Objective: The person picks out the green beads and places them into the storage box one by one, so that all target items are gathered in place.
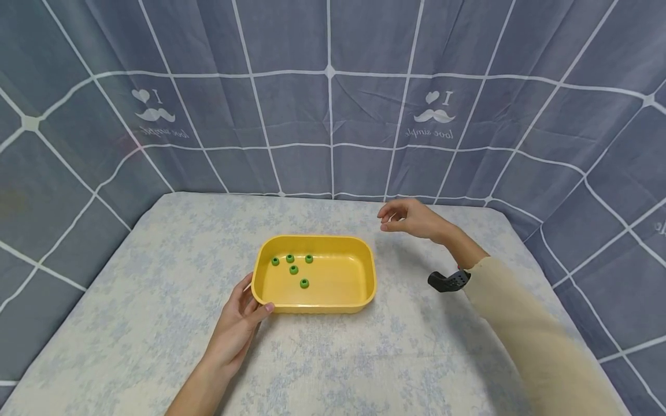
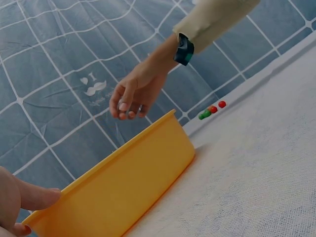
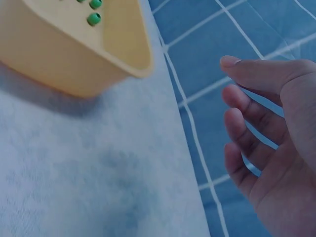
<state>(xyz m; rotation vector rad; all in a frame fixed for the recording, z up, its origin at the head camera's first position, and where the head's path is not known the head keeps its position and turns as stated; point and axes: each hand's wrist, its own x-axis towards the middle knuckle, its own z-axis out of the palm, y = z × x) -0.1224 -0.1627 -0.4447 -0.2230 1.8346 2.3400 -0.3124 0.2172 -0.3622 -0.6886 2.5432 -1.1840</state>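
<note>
A yellow plastic tray (image 1: 333,307) stands on the table with several green beads (image 1: 304,283) lying in its left half. At its near left corner my left hand (image 1: 236,323) grips it, thumb over the rim and fingers along the outer side. In the left wrist view that thumb (image 2: 39,198) presses the rim. My right hand (image 1: 411,218) hovers beyond the tray's far right corner, fingers loosely bent. Nothing shows between those fingers in the right wrist view, where the thumb (image 3: 256,74) is apart from them.
Red beads (image 2: 222,104) and green beads (image 2: 204,114) lie on the table past the tray in the left wrist view. A pale flowered cloth (image 1: 364,364) covers the table. Grey-blue checked curtains (image 1: 291,110) enclose its back and sides. A black band (image 1: 448,281) is on the right wrist.
</note>
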